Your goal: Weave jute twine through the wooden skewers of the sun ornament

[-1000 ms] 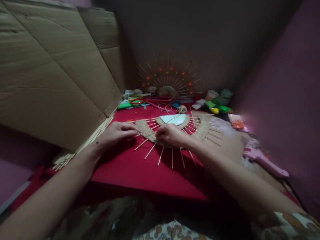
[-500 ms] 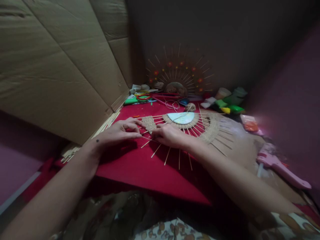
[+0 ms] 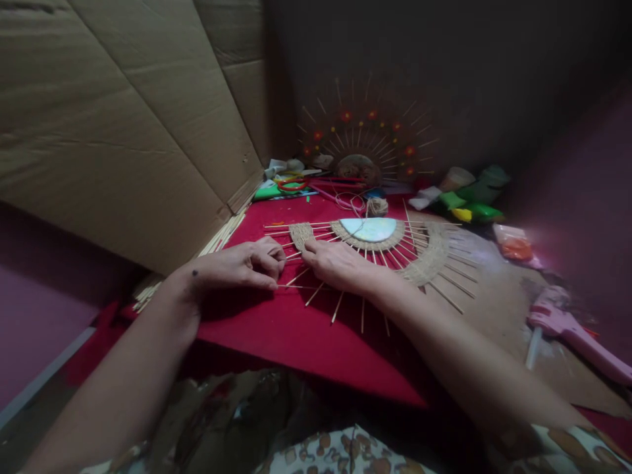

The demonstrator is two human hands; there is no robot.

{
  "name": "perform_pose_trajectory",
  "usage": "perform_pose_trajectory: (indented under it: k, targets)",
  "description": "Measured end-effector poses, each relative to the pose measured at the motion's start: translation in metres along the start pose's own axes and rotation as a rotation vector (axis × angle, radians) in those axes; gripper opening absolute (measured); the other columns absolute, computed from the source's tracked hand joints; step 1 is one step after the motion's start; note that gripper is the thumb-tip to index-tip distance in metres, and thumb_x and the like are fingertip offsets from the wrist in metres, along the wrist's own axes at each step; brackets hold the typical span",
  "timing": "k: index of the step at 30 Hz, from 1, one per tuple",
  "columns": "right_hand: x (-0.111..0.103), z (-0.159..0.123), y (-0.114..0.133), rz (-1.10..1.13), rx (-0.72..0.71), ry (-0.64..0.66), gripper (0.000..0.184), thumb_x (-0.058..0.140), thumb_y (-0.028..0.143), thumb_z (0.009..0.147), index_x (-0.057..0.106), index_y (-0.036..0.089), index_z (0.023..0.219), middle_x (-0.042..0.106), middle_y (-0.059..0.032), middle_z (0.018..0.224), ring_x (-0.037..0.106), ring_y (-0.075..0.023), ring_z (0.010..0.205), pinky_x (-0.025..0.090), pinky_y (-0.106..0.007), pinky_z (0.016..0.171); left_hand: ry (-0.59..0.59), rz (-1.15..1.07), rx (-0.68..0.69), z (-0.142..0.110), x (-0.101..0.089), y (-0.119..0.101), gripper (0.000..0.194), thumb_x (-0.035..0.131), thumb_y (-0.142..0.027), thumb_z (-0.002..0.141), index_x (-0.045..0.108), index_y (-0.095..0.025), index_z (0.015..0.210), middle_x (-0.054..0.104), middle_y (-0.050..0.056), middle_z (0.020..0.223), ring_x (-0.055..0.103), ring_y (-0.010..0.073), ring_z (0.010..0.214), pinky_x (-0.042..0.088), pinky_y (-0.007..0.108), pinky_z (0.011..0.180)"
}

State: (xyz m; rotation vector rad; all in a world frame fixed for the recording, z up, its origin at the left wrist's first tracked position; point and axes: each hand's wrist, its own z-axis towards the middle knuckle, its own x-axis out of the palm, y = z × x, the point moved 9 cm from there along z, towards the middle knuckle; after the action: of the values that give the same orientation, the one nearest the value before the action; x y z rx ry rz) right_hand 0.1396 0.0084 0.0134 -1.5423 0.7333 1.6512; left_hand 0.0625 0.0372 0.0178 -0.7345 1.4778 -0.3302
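A half-round piece of thin sticks fanning from a pale blue half disc lies on the red cloth. A woven twine band crosses the sticks at its left end, and a wider woven stretch lies at its right. My left hand, fingers curled, pinches a strand of twine at the thumb tip, just left of the sticks. My right hand is closed at the band's lower end, its fingertips against the sticks; whatever they pinch is hidden.
A twine ball sits behind the half disc. Scissors and coloured packets lie farther back, before a finished stick fan. A pink glue gun rests on cardboard at right. Tall cardboard stands at left.
My left hand has drawn away from the woven band, its fingers more curled, and the twine strand now runs nearly level toward my right hand. The whole view has shifted slightly.
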Motion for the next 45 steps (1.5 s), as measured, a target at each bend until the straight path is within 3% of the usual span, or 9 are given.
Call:
perform_pose_trajectory:
  k: [7, 17, 23, 28, 31, 37, 45]
  targets:
    - [-0.001, -0.002, -0.002, 0.054, 0.046, 0.023, 0.027, 0.037, 0.012, 0.093, 0.062, 0.011, 0.101, 0.060, -0.0116, 0.102, 0.049, -0.0153, 0.075, 0.020, -0.032, 0.053, -0.023, 0.030, 0.012, -0.001, -0.001, 0.004, 0.030, 0.063, -0.037, 0.082, 0.063, -0.019, 0.058, 0.060, 0.003, 0.086, 0.050, 0.0188, 0.089, 0.039, 0.032, 0.085]
    - [-0.003, -0.002, -0.004, 0.063, 0.039, -0.012, 0.025, 0.037, 0.013, 0.093, 0.061, 0.012, 0.100, 0.060, -0.0103, 0.100, 0.049, -0.0151, 0.076, 0.021, -0.031, 0.056, -0.121, 0.239, -0.002, 0.001, -0.004, 0.008, 0.033, 0.052, -0.040, 0.088, 0.057, -0.018, 0.065, 0.055, 0.004, 0.089, 0.046, 0.0187, 0.092, 0.037, 0.032, 0.084]
    - [-0.002, -0.005, -0.001, 0.119, 0.038, 0.012, 0.022, 0.041, 0.015, 0.092, 0.062, 0.013, 0.099, 0.061, -0.0103, 0.099, 0.047, -0.0136, 0.071, 0.021, -0.032, 0.055, -0.436, 0.333, -0.052, -0.001, -0.028, 0.011, 0.034, 0.048, -0.042, 0.089, 0.061, -0.018, 0.069, 0.059, 0.007, 0.092, 0.048, 0.0218, 0.094, 0.038, 0.039, 0.090]
    - [-0.008, -0.007, 0.000, 0.227, 0.054, 0.041, 0.019, 0.048, 0.016, 0.087, 0.065, 0.013, 0.095, 0.062, -0.0104, 0.098, 0.050, -0.0146, 0.075, 0.029, -0.030, 0.062, -0.634, 0.480, -0.098, -0.002, -0.041, 0.029, 0.028, 0.048, -0.037, 0.090, 0.063, -0.016, 0.078, 0.061, 0.009, 0.088, 0.050, 0.0215, 0.086, 0.038, 0.042, 0.089]
    - [-0.008, -0.007, -0.002, 0.276, 0.080, 0.059, 0.017, 0.053, 0.020, 0.085, 0.066, 0.014, 0.093, 0.063, -0.0094, 0.095, 0.052, -0.0153, 0.077, 0.031, -0.029, 0.064, -0.709, 0.468, -0.143, -0.005, -0.046, 0.039, 0.027, 0.049, -0.037, 0.089, 0.065, -0.017, 0.081, 0.060, 0.009, 0.092, 0.051, 0.0210, 0.087, 0.041, 0.038, 0.084]
    - [-0.010, -0.009, 0.000, 0.235, 0.083, 0.133, 0.016, 0.051, 0.016, 0.081, 0.067, 0.015, 0.084, 0.065, -0.0098, 0.089, 0.049, -0.0133, 0.068, 0.026, -0.029, 0.058, -0.667, 0.384, -0.205, -0.005, -0.041, 0.048, 0.028, 0.050, -0.040, 0.087, 0.066, -0.017, 0.081, 0.057, 0.006, 0.086, 0.053, 0.0185, 0.082, 0.043, 0.033, 0.078]
    - [-0.010, -0.021, -0.002, 0.272, 0.125, 0.264, 0.018, 0.052, 0.019, 0.074, 0.070, 0.018, 0.074, 0.067, -0.0082, 0.072, 0.048, -0.0141, 0.059, 0.028, -0.029, 0.055, -0.536, 0.280, -0.138, 0.002, -0.025, 0.036, 0.027, 0.050, -0.040, 0.087, 0.062, -0.017, 0.078, 0.059, 0.004, 0.079, 0.055, 0.0169, 0.075, 0.043, 0.029, 0.071]
